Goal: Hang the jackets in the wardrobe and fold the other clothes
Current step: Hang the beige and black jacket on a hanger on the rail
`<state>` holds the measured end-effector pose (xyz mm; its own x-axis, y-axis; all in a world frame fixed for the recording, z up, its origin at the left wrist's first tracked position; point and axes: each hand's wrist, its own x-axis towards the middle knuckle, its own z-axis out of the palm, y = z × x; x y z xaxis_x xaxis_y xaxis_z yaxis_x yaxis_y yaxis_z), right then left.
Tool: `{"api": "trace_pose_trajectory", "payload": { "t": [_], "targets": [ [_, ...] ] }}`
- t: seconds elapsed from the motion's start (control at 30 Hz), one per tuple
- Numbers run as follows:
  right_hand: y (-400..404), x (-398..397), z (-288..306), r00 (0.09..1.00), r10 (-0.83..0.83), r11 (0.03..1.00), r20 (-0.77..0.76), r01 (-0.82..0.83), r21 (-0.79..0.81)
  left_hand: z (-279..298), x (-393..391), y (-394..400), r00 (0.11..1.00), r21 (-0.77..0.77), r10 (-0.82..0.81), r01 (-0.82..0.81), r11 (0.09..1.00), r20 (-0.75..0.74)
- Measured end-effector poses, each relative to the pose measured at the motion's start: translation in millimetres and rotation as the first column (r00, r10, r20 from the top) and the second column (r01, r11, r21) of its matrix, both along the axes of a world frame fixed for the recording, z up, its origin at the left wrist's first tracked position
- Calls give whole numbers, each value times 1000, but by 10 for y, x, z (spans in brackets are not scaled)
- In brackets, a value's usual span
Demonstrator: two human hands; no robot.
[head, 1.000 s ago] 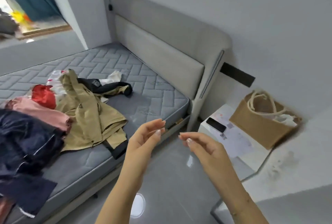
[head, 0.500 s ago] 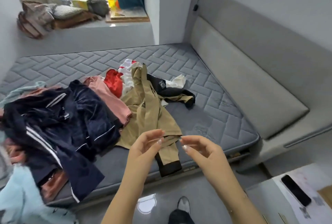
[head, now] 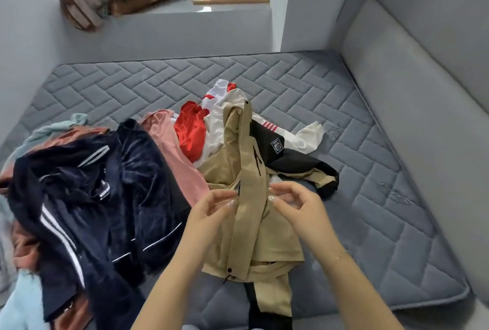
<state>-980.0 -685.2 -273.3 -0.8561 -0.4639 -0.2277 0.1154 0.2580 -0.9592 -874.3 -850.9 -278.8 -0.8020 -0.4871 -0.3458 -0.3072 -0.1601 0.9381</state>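
Jackets and other clothes lay in a messy heap on the mattress; nothing looked hung or folded yet. The tan jacket sat in the middle of the frame. The left hand and right hand hovered over it, fingers loosely curled, holding nothing.
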Motion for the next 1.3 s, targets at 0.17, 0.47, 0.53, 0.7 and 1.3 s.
{"api": "trace_pose_trajectory", "payload": {
  "t": [0.17,0.47,0.53,0.7,1.3],
  "targets": [
    [-545,-727,-336,999,-48,998,13,47,45,-355,-569,-523,995,41,57,-60,997,85],
    [-1115,-1417,-1356,950,-300,945,82,284,160,-1725,-2197,-1219,980,116,-20,-3,993,196],
    [-1157,-1495,-1546,920,-380,915,101,357,190,-2069,-2624,-1249,967,127,-57,26,992,247],
    [-1219,-1556,-1882,844,-516,845,147,474,248,-2779,-3285,-1352,918,96,49,-94,991,394],
    [-1387,-1608,-1428,826,-443,896,349,393,207,-1642,-2151,-1280,984,610,-170,97,786,62]
  ]
}}
